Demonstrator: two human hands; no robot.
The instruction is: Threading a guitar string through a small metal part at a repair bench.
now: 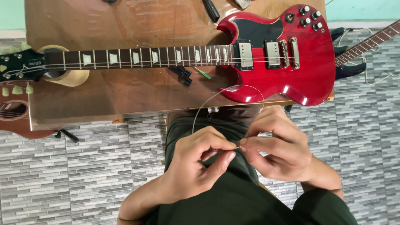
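Note:
A red electric guitar (291,54) lies flat on a brown wooden table (125,96), its neck running left to a black headstock (18,64). Below the table edge, over my lap, my left hand (200,162) and my right hand (275,146) meet fingertip to fingertip. Both pinch a thin coiled guitar string (216,93), whose loop arcs up over the guitar's lower body edge. The string's end sits between my thumbs and forefingers.
A roll of tape (71,77) props the neck near the headstock. A black clip-like tool (182,75) and a small green-handled screwdriver (204,73) lie under the neck. Another guitar's neck (366,43) lies on the tiled floor at right; an acoustic guitar body (14,112) shows at left.

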